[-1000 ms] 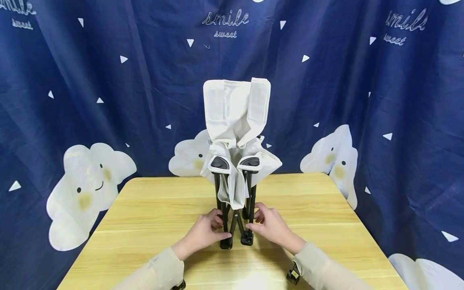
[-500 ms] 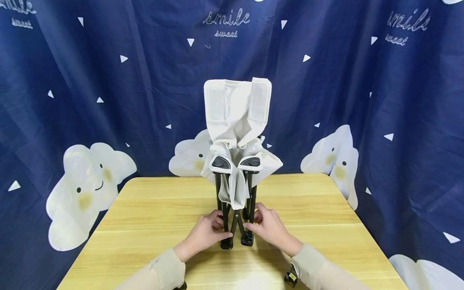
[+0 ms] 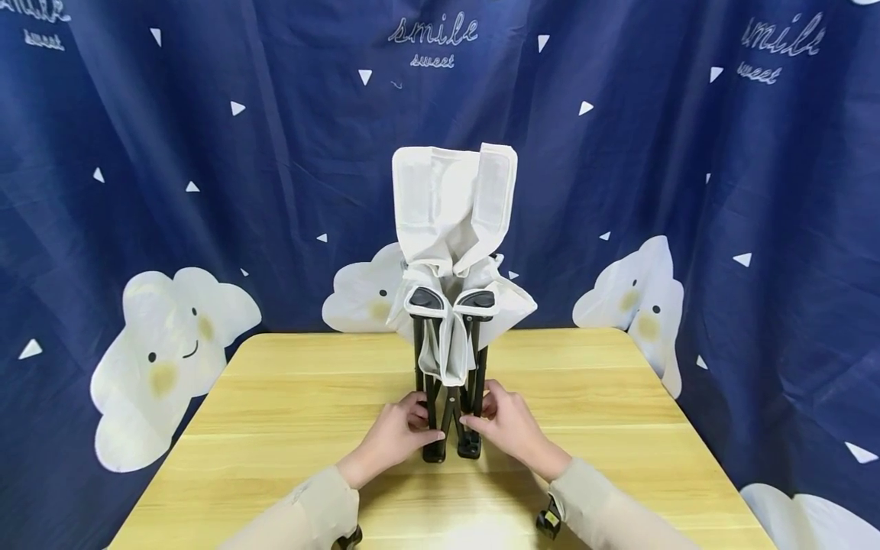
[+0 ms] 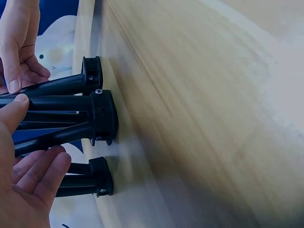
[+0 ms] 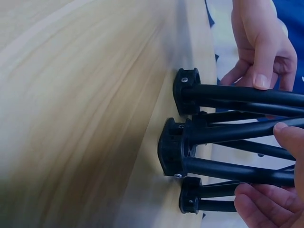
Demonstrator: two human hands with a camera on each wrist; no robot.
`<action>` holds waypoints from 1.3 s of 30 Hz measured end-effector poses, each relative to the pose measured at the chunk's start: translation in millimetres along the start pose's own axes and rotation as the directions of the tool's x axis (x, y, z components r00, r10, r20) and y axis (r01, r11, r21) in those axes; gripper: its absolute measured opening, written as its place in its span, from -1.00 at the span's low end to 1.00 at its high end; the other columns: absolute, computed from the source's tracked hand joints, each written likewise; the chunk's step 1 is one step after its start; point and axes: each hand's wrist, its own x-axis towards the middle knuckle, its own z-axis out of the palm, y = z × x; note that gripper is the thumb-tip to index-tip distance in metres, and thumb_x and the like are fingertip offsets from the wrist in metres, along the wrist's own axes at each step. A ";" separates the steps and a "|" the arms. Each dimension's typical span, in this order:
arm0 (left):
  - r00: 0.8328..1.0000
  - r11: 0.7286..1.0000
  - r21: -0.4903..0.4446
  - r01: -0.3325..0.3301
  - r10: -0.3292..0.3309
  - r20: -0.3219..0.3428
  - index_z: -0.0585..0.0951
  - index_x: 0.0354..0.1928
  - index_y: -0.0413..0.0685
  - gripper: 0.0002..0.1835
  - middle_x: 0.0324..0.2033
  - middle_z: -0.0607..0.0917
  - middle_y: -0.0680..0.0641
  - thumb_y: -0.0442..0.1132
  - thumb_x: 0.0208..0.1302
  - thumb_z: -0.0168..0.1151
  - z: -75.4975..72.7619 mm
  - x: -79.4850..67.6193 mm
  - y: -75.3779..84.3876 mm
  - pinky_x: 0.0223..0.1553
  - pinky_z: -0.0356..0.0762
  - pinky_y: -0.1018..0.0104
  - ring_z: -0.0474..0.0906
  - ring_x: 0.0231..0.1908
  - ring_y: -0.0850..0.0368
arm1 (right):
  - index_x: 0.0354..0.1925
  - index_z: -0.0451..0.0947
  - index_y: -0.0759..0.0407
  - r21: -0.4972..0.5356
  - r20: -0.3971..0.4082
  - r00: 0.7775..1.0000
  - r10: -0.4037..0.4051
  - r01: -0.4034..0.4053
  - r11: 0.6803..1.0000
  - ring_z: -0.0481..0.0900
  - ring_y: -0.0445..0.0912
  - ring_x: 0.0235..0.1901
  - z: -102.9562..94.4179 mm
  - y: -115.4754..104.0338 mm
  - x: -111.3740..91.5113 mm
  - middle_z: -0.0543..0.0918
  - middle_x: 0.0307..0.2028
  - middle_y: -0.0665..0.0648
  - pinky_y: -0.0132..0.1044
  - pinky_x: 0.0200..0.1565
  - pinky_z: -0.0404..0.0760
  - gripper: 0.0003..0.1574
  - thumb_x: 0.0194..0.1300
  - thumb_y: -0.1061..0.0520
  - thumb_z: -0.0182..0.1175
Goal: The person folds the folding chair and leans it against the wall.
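Note:
A folded chair with black tube legs and a loose white fabric seat stands upright at mid-table. My left hand grips its left legs low down, thumb in front and fingers behind. On the other side my right hand grips the right legs in the same way, thumb toward the middle. Black plastic feet cap the tubes just beyond my left fingers in the left wrist view. In the right wrist view my right thumb presses a tube above a foot. Fabric hides the upper frame.
The chair is on a pale wooden table with rounded back corners. Behind and at both sides hangs a dark blue curtain with clouds and triangles. A small black wrist device hangs under the right cuff.
The chair has shifted slightly away from me and up in the view, with both hands still on its legs. The left legs have come a little closer to the right ones.

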 end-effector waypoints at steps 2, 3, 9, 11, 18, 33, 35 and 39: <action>1.000 1.000 -0.013 0.010 -0.010 0.002 0.59 0.27 -0.35 -0.32 -0.15 0.85 -0.23 -0.14 0.23 0.66 -0.4 2.7 0.8 -0.16 0.81 0.31 0.83 -0.25 0.07 | 0.13 0.60 0.38 -0.001 -0.005 1.000 -0.001 0.001 1.000 0.75 -0.20 -0.49 0.1 0.9 2.0 0.84 -0.40 0.16 -0.43 -0.39 0.74 -0.32 0.17 0.11 0.65; 1.000 1.000 -0.016 0.014 -0.014 0.002 0.58 0.27 -0.36 -0.32 -0.15 0.85 -0.23 -0.15 0.23 0.66 -0.8 3.8 1.5 -0.16 0.81 0.31 0.84 -0.24 0.05 | 0.14 0.60 0.38 0.000 -0.006 1.000 0.001 -0.001 1.000 0.75 -0.20 -0.49 0.1 1.3 3.0 0.84 -0.40 0.16 -0.43 -0.39 0.74 -0.32 0.17 0.11 0.64; 0.999 0.999 -0.007 0.037 -0.037 0.006 0.56 0.29 -0.40 -0.29 -0.13 0.84 -0.25 -0.17 0.23 0.66 -2.4 10.2 3.6 -0.18 0.79 0.34 0.84 -0.24 0.01 | 0.17 0.58 0.40 -0.007 -0.011 1.000 0.025 -0.025 1.000 0.77 -0.16 -0.46 0.1 2.7 8.4 0.84 -0.38 0.16 -0.39 -0.36 0.76 -0.30 0.19 0.10 0.63; 0.999 0.999 -0.011 0.036 -0.035 0.006 0.55 0.29 -0.41 -0.30 -0.12 0.84 -0.26 -0.18 0.24 0.65 -2.6 12.8 3.4 -0.19 0.79 0.35 0.84 -0.24 0.02 | 0.17 0.58 0.42 -0.017 -0.016 0.999 0.030 -0.030 0.999 0.78 -0.15 -0.45 0.3 3.6 10.3 0.84 -0.37 0.18 -0.38 -0.34 0.77 -0.28 0.19 0.09 0.63; 0.999 0.999 -0.010 0.040 -0.040 0.001 0.55 0.32 -0.41 -0.29 -0.11 0.84 -0.25 -0.17 0.26 0.64 -1.5 20.7 1.4 -0.16 0.79 0.34 0.83 -0.22 0.04 | 0.18 0.58 0.45 -0.024 -0.038 0.997 0.063 -0.064 0.998 0.79 -0.09 -0.43 0.3 4.0 16.4 0.84 -0.35 0.20 -0.39 -0.32 0.76 -0.24 0.17 0.09 0.65; 0.996 0.996 -0.008 0.093 -0.093 -0.011 0.50 0.40 -0.44 -0.23 -0.06 0.83 -0.28 -0.18 0.28 0.61 4.1 28.7 -4.2 -0.08 0.84 0.19 0.84 -0.14 -0.04 | 0.21 0.55 0.48 -0.068 -0.061 0.992 0.107 -0.111 0.992 0.77 -0.11 -0.41 4.3 8.7 23.3 0.84 -0.34 0.17 -0.30 -0.30 0.77 -0.18 0.17 0.04 0.64; 0.994 0.994 -0.015 0.104 -0.104 -0.021 0.49 0.41 -0.47 -0.21 -0.05 0.82 -0.29 -0.18 0.28 0.61 4.3 29.7 -4.1 -0.07 0.84 0.16 0.84 -0.12 -0.06 | 0.21 0.55 0.47 -0.064 -0.058 0.993 0.102 -0.106 0.992 0.77 -0.11 -0.41 4.2 9.6 25.7 0.84 -0.34 0.17 -0.29 -0.29 0.77 -0.19 0.18 0.04 0.64; 0.992 0.993 -0.039 0.116 -0.117 -0.036 0.47 0.42 -0.50 -0.19 -0.05 0.83 -0.31 -0.19 0.27 0.61 4.1 31.6 -3.0 -0.05 0.85 0.12 0.84 -0.11 -0.10 | 0.18 0.57 0.44 -0.055 -0.056 0.995 0.084 -0.087 0.995 0.78 -0.09 -0.42 3.3 10.3 30.1 0.84 -0.35 0.20 -0.27 -0.30 0.78 -0.24 0.19 0.06 0.64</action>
